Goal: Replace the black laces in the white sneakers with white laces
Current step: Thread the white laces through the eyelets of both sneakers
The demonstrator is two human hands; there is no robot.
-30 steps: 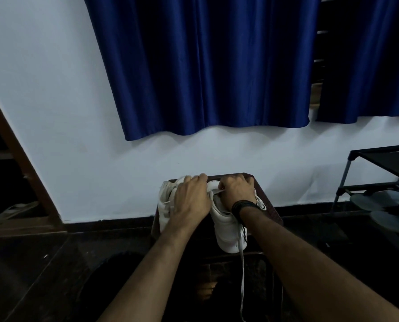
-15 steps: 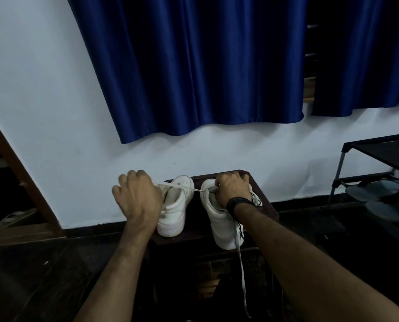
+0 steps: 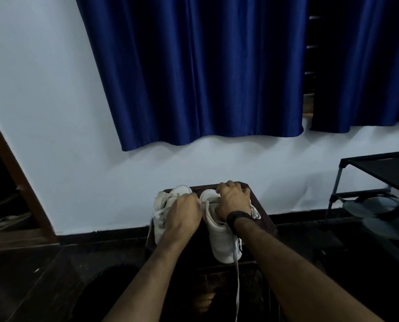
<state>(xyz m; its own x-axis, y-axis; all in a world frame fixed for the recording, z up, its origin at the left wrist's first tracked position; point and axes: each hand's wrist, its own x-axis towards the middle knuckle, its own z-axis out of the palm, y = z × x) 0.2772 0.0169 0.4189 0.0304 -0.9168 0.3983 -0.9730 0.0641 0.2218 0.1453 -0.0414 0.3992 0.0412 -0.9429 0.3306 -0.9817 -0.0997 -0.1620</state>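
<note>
Both sneakers stand heel-near on the small tabletop (image 3: 267, 219), the left sneaker (image 3: 163, 212) already white-laced, while the left hand (image 3: 184, 214), curled, apparently pinches the lace (image 3: 236, 280), and the right hand (image 3: 233, 201) grips the right sneaker (image 3: 221, 242) to steady threading; the lace's free end hangs off the front.

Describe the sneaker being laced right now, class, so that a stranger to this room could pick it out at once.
Below the blue curtain, a dark stool stands against the white wall with two white sneakers on it. The one meant is the right sneaker, under the right hand with the black wristband. Unlike its neighbour, the left sneaker, its heel overhangs the stool and a white lace dangles from it.
</note>
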